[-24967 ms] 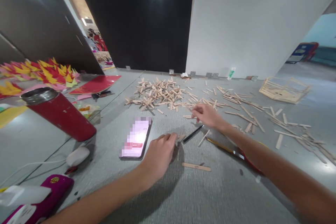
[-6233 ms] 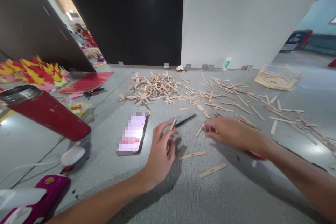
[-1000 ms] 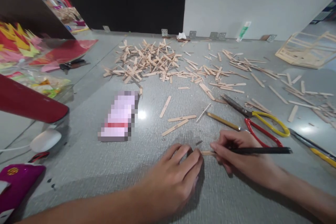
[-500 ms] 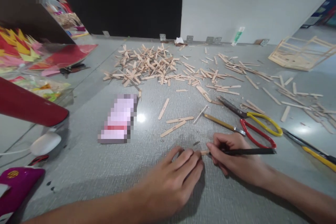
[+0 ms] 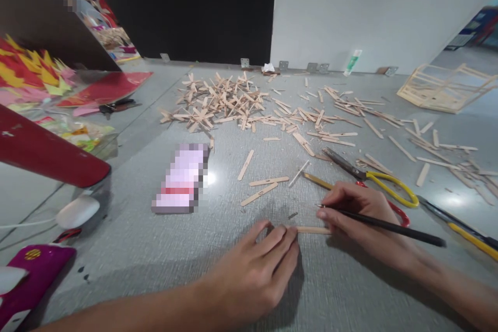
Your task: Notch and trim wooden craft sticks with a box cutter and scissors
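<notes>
My left hand [image 5: 259, 264] rests on the tabletop with bent fingers, pinning down one end of a wooden craft stick [image 5: 313, 230]. The stick's right part lies bare, and its far end meets the edge of my right hand [image 5: 356, 215]. That hand is closed round a slim black pen [image 5: 392, 225], whose tip points left, lifted above and behind the stick. Behind my right hand lie a cutter with a yellow body [image 5: 317, 180] and scissors [image 5: 392, 187] with one yellow and one red handle, both partly covered. Several loose sticks [image 5: 260, 193] lie beyond my left hand.
A large heap of craft sticks [image 5: 229, 96] lies at the back, with more scattered right. A phone [image 5: 181, 179] lies left of centre. Pliers [image 5: 462, 225] are at the right edge, a stick frame [image 5: 439, 93] at far right, and a red tube [image 5: 46, 150] at left.
My right hand has moved right and up with the pen, and the pen tip has come away from the stick. More of the stick shows. My left hand stays nearly in place.
</notes>
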### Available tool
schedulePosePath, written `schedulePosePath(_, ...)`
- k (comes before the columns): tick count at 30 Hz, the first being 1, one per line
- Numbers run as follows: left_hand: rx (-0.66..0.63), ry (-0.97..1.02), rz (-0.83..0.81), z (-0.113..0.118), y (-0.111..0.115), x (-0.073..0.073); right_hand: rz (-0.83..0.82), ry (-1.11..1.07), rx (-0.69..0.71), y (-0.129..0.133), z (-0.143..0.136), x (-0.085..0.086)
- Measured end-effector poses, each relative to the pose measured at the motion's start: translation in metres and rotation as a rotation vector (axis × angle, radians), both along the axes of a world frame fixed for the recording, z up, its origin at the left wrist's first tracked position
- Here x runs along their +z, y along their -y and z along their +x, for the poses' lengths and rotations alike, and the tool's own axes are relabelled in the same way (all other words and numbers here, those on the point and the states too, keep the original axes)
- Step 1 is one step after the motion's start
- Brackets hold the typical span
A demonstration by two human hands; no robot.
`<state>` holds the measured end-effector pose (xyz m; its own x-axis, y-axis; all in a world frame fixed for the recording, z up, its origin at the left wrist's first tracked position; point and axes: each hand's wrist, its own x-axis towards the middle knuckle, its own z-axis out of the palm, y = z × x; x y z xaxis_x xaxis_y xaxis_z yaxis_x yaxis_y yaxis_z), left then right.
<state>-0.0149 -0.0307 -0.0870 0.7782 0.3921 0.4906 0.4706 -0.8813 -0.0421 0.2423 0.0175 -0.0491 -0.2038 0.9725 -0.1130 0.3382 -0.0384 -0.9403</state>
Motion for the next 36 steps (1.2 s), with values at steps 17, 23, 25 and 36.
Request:
schedulePosePath(17,0.001,0.001,0.047,0.0,0.001,0.0,-0.2,0.081,0.204,0.014,-0.009,-0.013)
schedulePosePath(23,0.008,-0.006,0.047,0.001,0.001,0.001,-0.198,0.064,0.196,0.014,-0.012,-0.018)
schedulePosePath(25,0.007,0.012,0.053,0.001,0.001,0.003,-0.188,0.058,0.191,0.013,-0.012,-0.02)
schedulePosePath(36,-0.072,0.033,0.055,-0.003,0.004,0.007,-0.164,0.083,0.215,0.013,-0.011,-0.019)
